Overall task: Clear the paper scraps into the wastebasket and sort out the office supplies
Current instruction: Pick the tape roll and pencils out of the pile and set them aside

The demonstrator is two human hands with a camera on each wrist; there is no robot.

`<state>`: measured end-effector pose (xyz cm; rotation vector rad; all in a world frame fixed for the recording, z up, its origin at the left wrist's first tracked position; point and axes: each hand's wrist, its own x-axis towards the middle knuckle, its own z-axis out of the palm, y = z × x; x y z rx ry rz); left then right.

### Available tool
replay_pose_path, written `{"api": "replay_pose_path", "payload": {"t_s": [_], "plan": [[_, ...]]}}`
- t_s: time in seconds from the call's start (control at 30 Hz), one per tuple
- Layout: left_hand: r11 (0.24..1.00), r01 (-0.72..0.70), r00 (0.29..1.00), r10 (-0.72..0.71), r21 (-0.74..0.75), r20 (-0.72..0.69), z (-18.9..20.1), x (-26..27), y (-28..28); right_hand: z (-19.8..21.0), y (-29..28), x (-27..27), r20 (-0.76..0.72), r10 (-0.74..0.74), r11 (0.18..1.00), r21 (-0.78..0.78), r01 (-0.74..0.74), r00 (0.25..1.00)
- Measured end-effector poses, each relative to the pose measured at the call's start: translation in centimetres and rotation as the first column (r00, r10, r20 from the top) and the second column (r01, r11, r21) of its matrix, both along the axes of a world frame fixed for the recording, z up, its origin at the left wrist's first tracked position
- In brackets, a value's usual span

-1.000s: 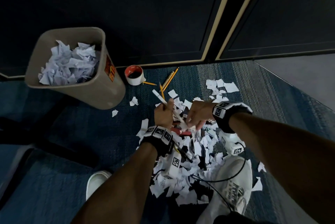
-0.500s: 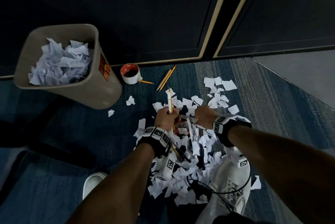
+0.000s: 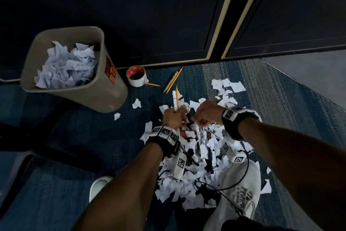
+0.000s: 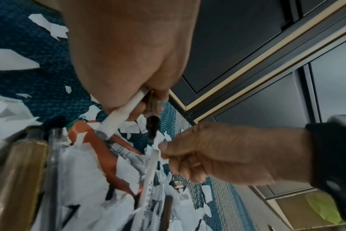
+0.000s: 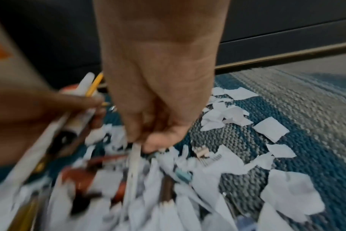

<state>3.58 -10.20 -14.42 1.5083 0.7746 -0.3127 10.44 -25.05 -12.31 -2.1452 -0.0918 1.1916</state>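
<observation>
My left hand grips a small bundle upright: a white pen, a yellow pencil and a dark pen. Just to its right, my right hand pinches the top end of another white pen that slants down into the heap of paper scraps. The right wrist view shows that pen under my thumb and fingertips. An orange-red object lies half buried in the scraps. The tan wastebasket stands at the left, full of crumpled paper.
A tape roll and loose yellow pencils lie by the dark cabinet base. More scraps are scattered to the right on the blue carpet. My white shoe stands on the heap's near edge, with a cable across it.
The bundle in my left hand swung from slanting up-left to upright. My right hand stayed beside the left, its fingers closed on the end of a white pen in the heap.
</observation>
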Motion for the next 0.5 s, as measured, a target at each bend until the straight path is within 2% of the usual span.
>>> {"api": "replay_pose_path", "payload": {"t_s": [0.03, 0.1, 0.17, 0.23, 0.33, 0.4, 0.5], "plan": [[1.0, -0.019, 1.0, 0.019, 0.007, -0.006, -0.1, -0.1, 0.2, -0.4, 0.0, -0.3, 0.083, 0.073, 0.989, -0.132, -0.062, 0.994], [0.999, -0.038, 0.999, 0.039, 0.016, -0.034, -0.1, -0.2, 0.5, -1.3, 0.0, -1.5, 0.207, 0.156, 0.946, -0.312, -0.086, 0.966], [0.999, -0.017, 0.998, 0.019, 0.044, -0.055, -0.3, -0.3, 0.5, -2.4, 0.4, -2.6, 0.254, 0.198, 0.926, -0.365, -0.096, 0.947], [0.999, -0.026, 1.0, 0.027, 0.032, -0.017, -0.8, -0.3, 0.5, -3.1, 1.0, -2.9, 0.244, 0.221, 0.92, -0.374, -0.118, 0.944], [0.999, 0.016, 1.0, -0.015, 0.03, -0.006, -1.8, 0.2, 1.0, -1.6, 1.3, -1.2, 0.127, 0.076, 0.969, -0.244, -0.043, 0.989], [0.998, 0.029, 1.0, -0.029, -0.053, -0.008, -3.2, 0.8, 1.3, 0.1, 1.1, 1.0, 0.065, -0.034, 0.985, -0.165, 0.045, 0.997], [0.992, 0.065, 0.998, -0.064, -0.111, 0.012, 0.3, 1.3, 0.9, 2.9, 0.6, 3.9, 0.006, -0.147, 0.989, 0.011, 0.147, 0.989]]}}
